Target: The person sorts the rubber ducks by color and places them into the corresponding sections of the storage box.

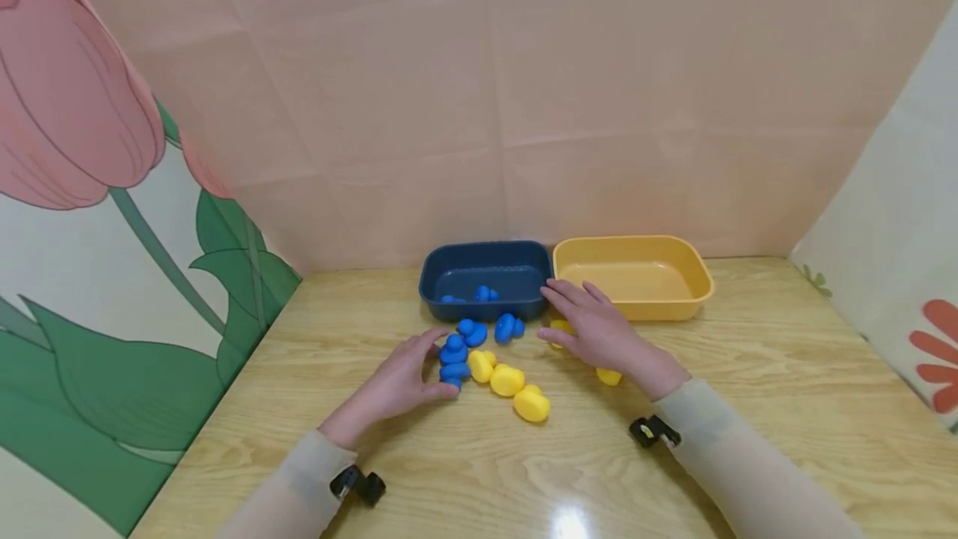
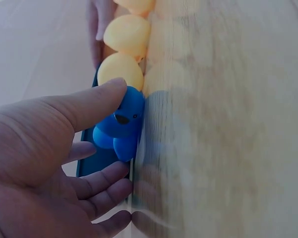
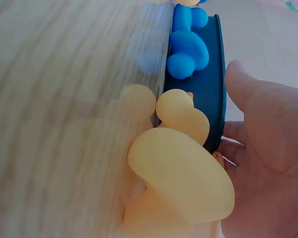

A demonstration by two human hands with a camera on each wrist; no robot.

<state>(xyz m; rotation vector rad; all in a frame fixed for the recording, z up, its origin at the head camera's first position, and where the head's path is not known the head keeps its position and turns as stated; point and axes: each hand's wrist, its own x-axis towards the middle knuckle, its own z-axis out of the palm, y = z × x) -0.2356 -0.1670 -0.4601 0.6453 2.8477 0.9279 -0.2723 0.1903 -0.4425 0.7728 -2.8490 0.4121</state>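
Observation:
My left hand [image 1: 404,377] curves loosely round the left side of several blue rubber ducks [image 1: 452,352]. In the left wrist view its thumb overlaps the head of a blue duck [image 2: 126,121], and the other fingers spread out below. My right hand [image 1: 595,331] hovers with fingers stretched toward the trays, partly hiding yellow ducks [image 1: 609,376] beneath it. The right wrist view has a large yellow duck [image 3: 181,176] beside that palm, with the thumb standing apart. Between the hands, yellow ducks [image 1: 507,381] lie in a slanting row.
A dark blue tray [image 1: 434,298] with blue ducks inside stands at the back of the wooden table [image 1: 786,373]. Touching its right side is a yellow tray [image 1: 666,311]. Another blue duck [image 1: 506,328] lies before the blue tray. A pink cloth wall [image 1: 479,106] rises behind.

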